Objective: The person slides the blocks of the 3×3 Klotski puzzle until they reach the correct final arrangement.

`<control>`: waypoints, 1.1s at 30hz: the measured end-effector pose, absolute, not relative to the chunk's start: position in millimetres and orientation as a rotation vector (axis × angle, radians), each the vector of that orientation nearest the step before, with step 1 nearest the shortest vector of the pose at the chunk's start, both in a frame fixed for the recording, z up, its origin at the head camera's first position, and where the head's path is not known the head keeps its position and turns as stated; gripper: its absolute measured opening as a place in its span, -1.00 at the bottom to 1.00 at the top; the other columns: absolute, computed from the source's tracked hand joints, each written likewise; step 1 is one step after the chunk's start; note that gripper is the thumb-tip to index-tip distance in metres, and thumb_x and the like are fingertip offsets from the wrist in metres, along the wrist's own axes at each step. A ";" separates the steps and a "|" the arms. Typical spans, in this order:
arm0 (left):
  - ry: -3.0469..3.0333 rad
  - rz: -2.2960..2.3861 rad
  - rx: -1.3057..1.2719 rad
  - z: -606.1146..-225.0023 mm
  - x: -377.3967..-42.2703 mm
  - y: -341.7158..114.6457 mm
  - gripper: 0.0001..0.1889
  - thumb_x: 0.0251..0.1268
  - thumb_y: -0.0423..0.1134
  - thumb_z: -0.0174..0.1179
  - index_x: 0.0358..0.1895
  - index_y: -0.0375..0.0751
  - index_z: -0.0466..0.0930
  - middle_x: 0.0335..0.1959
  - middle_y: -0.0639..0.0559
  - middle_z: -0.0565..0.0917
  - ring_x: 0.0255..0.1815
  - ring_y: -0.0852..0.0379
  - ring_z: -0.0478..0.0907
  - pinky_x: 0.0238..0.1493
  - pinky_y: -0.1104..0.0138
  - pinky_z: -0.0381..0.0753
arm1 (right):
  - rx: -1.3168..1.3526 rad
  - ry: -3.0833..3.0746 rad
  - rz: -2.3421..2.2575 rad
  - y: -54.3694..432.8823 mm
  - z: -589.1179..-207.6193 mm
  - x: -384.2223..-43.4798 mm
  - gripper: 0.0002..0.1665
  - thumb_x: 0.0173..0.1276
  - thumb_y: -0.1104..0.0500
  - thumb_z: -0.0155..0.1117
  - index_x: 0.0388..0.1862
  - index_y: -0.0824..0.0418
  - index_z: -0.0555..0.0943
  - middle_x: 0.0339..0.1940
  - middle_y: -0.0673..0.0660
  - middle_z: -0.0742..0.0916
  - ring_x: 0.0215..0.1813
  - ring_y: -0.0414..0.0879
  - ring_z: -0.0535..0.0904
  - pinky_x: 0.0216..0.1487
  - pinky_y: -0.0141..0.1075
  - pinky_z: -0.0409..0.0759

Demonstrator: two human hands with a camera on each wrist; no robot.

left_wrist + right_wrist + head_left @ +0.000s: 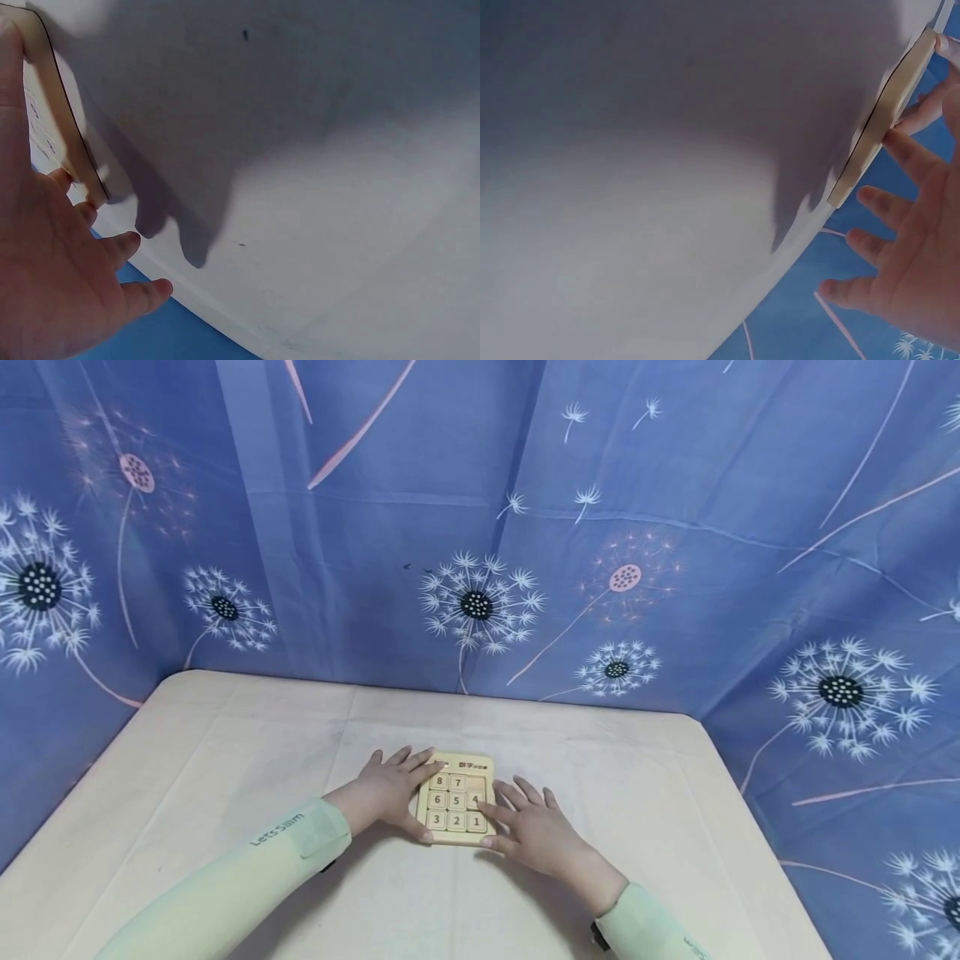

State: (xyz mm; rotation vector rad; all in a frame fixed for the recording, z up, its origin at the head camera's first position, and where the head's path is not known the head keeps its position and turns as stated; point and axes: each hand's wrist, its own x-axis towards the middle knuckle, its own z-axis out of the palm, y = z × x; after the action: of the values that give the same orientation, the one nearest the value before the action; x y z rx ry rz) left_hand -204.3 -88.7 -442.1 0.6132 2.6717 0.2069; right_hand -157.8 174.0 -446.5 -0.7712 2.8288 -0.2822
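A pale yellow number slide puzzle (472, 768) lies flat on the table, its numbered tiles in three rows. The top row shows 8 and 7 with a bare slot at its right end; 6, 5, 4 and 3, 2, 1 lie below. My left hand (390, 789) holds the puzzle's left side, thumb at the lower left corner and index finger on the upper left. On the right side, my right hand (543, 835) touches the 4 tile (475, 800) with its index finger, thumb at the lower right corner. Both wrist views show the frame edge-on, its tiles mostly hidden.
The table (247, 743) has a cream cloth with faint creases. Blue fabric (360, 568) printed with dandelions hangs behind it and along both sides. Pale green sleeves (232, 877) cover the forearms.
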 end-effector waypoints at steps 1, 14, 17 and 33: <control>2.671 0.205 0.614 -442.2 -204.1 -88.5 0.23 -0.17 0.44 0.49 0.64 0.10 0.12 0.72 0.03 0.06 0.72 -0.23 0.02 0.64 -0.33 0.03 | -0.769 2.828 -0.281 173.8 -446.4 -157.6 -0.29 0.45 -0.33 0.16 0.45 -0.02 0.53 0.59 0.24 0.43 0.62 0.39 0.22 0.44 0.55 0.23; 2.668 0.200 0.635 -442.7 -203.0 -87.9 0.23 -0.16 0.44 0.49 0.64 0.10 0.12 0.72 0.03 0.05 0.71 -0.24 0.02 0.63 -0.33 0.05 | -0.754 2.850 -0.297 173.5 -450.5 -163.0 -0.29 0.42 -0.33 0.19 0.44 -0.06 0.53 0.59 0.26 0.43 0.62 0.41 0.22 0.44 0.56 0.21; 2.670 0.196 0.638 -442.0 -204.3 -87.8 0.24 -0.16 0.44 0.48 0.64 0.11 0.11 0.72 0.03 0.05 0.72 -0.24 0.01 0.63 -0.34 0.03 | -0.759 2.860 -0.302 173.4 -450.0 -165.4 -0.30 0.41 -0.31 0.21 0.43 -0.04 0.54 0.59 0.27 0.43 0.61 0.42 0.22 0.44 0.56 0.21; 2.663 0.184 0.622 -441.3 -206.5 -88.9 0.23 -0.15 0.45 0.47 0.64 0.11 0.11 0.73 0.03 0.03 0.72 -0.23 0.00 0.64 -0.33 0.03 | -0.733 2.864 -0.253 170.6 -447.7 -174.3 -0.35 0.45 -0.27 0.21 0.43 -0.08 0.54 0.58 0.25 0.44 0.61 0.41 0.23 0.46 0.54 0.21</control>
State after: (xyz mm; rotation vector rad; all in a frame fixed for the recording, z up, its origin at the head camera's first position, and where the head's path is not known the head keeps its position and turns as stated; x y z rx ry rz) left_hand -206.5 -88.9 -441.3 0.6221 2.6633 0.1836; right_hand -174.3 170.6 -447.7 -0.7335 2.8645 -0.2530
